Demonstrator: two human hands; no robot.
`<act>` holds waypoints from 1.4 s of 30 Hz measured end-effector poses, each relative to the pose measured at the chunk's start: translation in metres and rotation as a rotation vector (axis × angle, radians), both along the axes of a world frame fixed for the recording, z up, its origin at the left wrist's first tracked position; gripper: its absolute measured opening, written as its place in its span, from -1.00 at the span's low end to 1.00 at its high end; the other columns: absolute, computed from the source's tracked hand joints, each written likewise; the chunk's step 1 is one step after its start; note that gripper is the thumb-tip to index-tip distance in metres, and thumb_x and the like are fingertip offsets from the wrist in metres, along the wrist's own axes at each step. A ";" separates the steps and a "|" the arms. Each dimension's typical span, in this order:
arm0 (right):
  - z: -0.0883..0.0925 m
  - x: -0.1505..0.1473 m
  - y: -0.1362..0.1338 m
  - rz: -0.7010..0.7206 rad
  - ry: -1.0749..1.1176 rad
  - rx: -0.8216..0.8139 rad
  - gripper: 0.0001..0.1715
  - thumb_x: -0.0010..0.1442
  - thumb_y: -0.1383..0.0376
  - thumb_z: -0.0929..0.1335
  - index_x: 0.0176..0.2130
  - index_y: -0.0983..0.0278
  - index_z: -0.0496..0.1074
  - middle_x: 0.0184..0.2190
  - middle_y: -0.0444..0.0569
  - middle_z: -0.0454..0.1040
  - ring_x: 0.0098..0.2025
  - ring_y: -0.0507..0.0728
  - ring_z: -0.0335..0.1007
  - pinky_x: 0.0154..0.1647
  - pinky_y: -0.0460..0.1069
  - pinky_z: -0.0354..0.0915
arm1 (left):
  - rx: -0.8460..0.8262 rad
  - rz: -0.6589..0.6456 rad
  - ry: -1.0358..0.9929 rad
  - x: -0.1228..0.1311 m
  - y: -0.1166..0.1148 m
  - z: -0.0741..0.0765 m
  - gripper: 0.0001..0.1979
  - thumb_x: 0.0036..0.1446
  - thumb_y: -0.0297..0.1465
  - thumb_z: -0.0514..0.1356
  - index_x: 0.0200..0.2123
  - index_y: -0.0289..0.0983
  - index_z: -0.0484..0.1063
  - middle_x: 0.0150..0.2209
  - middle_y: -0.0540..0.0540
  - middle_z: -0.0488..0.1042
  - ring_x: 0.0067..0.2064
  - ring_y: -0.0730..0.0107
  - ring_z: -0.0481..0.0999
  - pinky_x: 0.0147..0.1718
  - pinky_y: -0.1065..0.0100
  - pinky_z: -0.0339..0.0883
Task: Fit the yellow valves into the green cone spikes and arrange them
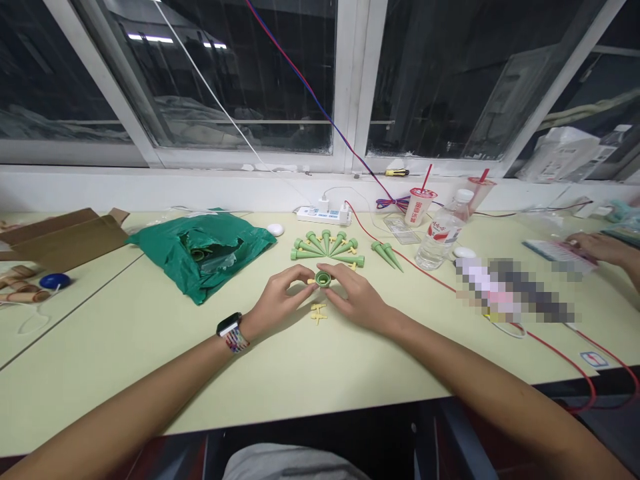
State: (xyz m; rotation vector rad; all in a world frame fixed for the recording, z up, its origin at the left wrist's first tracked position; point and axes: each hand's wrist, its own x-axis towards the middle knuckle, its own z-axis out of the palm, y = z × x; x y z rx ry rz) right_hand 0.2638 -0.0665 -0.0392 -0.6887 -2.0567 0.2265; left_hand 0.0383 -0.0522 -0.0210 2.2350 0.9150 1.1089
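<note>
Between my two hands a green cone (323, 279) points its open round end toward the camera, with a small yellow piece at its left side. My left hand (284, 299) pinches at that yellow piece and the cone's left edge. The fingers of my right hand (354, 297) close on the cone from the right. Just below lie several small yellow pieces (319, 313) on the table. Behind my hands, several green cones (326, 241) are fanned out with their tips together, some with yellow pieces attached. Two more green cones (387, 255) lie to the right.
A torn green bag (235, 233) and a cardboard box (70, 241) are at the left. A power strip (323, 215) stands behind the cones. To the right are a water bottle (443, 233), drink cups (420, 205), a red cable and another person's hand (595, 247).
</note>
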 end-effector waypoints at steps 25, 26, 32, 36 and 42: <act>0.041 0.114 0.063 -0.636 0.259 -0.148 -0.39 0.25 0.16 0.41 0.22 0.30 0.35 -0.30 -0.05 0.52 -0.32 0.15 0.46 -0.21 0.04 0.40 | -0.082 0.296 -0.167 -0.028 0.023 0.017 -0.73 0.22 -0.13 0.37 -0.26 -0.23 0.65 -0.27 -0.10 0.68 -0.22 0.23 0.65 -0.16 0.28 0.49; 0.038 0.121 0.066 -0.685 0.160 -0.169 -0.40 0.24 0.18 0.41 0.21 0.31 0.35 -0.32 -0.06 0.51 -0.32 0.16 0.45 -0.21 0.04 0.38 | -0.099 0.238 -0.104 -0.023 0.021 0.014 -0.73 0.23 -0.13 0.36 -0.28 -0.22 0.66 -0.25 -0.10 0.69 -0.19 0.22 0.65 -0.11 0.27 0.48; 0.021 0.122 0.065 -0.936 -0.328 -0.258 -0.56 0.38 0.24 0.32 0.20 0.28 0.38 -0.03 0.17 0.57 -0.08 0.29 0.52 -0.14 0.06 0.31 | -0.190 0.047 0.146 -0.004 0.009 0.000 -0.75 0.32 -0.14 0.28 -0.19 -0.15 0.69 -0.11 -0.10 0.66 -0.05 0.20 0.61 -0.02 0.23 0.45; 0.022 0.122 0.065 -1.050 -0.452 -0.331 -0.57 0.44 0.24 0.28 0.23 0.32 0.35 -0.02 0.24 0.58 -0.04 0.33 0.54 -0.15 0.05 0.29 | -0.174 0.024 0.189 -0.005 0.010 0.000 -0.75 0.30 -0.13 0.29 -0.23 -0.12 0.71 -0.18 -0.11 0.64 -0.07 0.19 0.58 -0.06 0.21 0.45; 0.019 0.123 0.067 -1.082 -0.544 -0.422 -0.58 0.49 0.22 0.24 0.21 0.38 0.35 -0.12 0.31 0.59 -0.07 0.35 0.58 -0.17 0.05 0.30 | -0.098 0.001 0.268 -0.004 0.009 -0.002 -0.77 0.30 -0.15 0.29 -0.26 -0.09 0.72 -0.26 -0.12 0.61 -0.10 0.16 0.54 -0.14 0.17 0.45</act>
